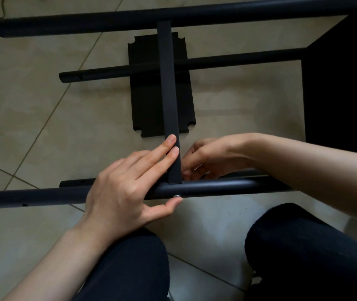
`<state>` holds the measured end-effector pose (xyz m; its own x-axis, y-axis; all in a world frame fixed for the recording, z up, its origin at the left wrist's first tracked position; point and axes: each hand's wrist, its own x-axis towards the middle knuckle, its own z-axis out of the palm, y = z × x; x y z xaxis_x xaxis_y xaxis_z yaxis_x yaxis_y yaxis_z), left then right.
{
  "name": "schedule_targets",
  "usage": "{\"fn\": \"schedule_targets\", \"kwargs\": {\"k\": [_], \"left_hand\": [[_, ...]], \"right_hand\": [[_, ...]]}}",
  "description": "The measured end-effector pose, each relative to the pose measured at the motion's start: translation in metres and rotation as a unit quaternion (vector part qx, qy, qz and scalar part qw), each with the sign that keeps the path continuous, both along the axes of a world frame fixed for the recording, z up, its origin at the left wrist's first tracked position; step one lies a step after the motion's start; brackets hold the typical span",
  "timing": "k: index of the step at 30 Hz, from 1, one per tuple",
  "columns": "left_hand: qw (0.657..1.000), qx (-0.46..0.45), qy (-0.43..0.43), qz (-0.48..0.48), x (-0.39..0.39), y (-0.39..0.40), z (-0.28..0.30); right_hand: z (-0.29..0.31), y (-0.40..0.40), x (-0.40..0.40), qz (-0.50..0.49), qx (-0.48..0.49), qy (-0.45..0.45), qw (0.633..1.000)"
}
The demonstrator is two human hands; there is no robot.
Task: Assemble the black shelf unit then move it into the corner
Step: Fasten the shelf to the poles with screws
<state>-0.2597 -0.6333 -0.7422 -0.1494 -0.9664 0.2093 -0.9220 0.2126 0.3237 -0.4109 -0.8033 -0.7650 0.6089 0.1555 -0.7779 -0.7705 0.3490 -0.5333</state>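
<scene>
Four black tubes (pixel 43 197) of the shelf unit lie across the tiled floor (pixel 32 105), joined by one flat crossbar (pixel 168 83). The left hand (pixel 125 192) presses straight fingers on the crossbar, thumb at one screw (pixel 176 195). The right hand (pixel 212 157) curls behind the crossbar; its grasp cannot be told. One shelf panel (pixel 142 94) lies beneath.
</scene>
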Motion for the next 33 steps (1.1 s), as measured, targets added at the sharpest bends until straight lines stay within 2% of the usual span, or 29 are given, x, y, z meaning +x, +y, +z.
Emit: {"fn": "schedule_targets", "kwargs": {"k": [4, 14, 20, 24, 27, 33], "left_hand": [[1.000, 0.000, 0.002, -0.001, 0.000, 0.000, 0.000], [1.000, 0.009, 0.027, 0.006, -0.001, -0.001, 0.001], [0.997, 0.041, 0.066, 0.019, -0.001, 0.001, 0.008], [0.989, 0.091, 0.109, 0.032, -0.001, 0.000, 0.016], [0.989, 0.106, 0.100, 0.037, -0.004, 0.002, 0.023], [0.989, 0.039, 0.119, 0.073, -0.019, 0.018, 0.037]], "right_hand": [[-0.001, 0.003, 0.000, -0.017, 0.025, -0.025, 0.999], [0.002, 0.005, 0.002, -0.028, 0.001, 0.000, 1.000], [0.013, 0.010, -0.004, -0.047, -0.079, -0.022, 0.996], [0.027, 0.008, -0.016, -0.087, -0.081, -0.036, 0.992], [0.037, 0.011, -0.020, -0.102, -0.099, -0.031, 0.989], [0.056, 0.026, -0.020, -0.088, -0.239, -0.048, 0.966]]}}
